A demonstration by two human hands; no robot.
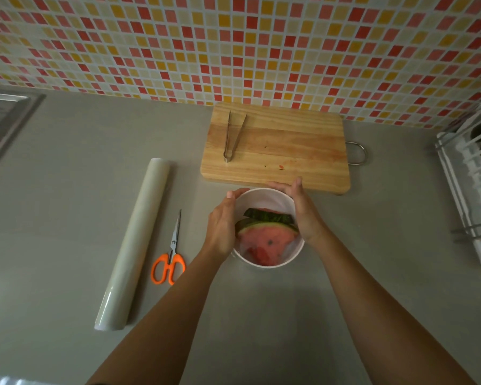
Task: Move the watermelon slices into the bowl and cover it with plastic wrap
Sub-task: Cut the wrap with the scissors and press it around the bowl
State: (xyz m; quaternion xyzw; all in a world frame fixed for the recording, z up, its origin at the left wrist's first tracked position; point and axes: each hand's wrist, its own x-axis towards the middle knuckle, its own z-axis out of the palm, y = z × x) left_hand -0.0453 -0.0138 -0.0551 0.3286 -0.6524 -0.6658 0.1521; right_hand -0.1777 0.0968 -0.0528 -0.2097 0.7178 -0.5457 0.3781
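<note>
A white bowl (264, 196) stands on the grey counter just in front of the cutting board. Watermelon slices (267, 243) lie inside it, red flesh toward me and green rind toward the wall. A sheet of clear plastic wrap (272, 202) lies stretched over the bowl's mouth. My left hand (222, 226) cups the bowl's left side, fingers curving round the far rim. My right hand (303, 209) cups the right side, fingers curled over the far right rim.
A roll of plastic wrap (135, 240) lies at the left, orange-handled scissors (170, 259) beside it. Metal tongs (233, 137) rest on the wooden cutting board (289, 151) by the tiled wall. A sink (3, 120) is far left, a dish rack (472, 173) far right.
</note>
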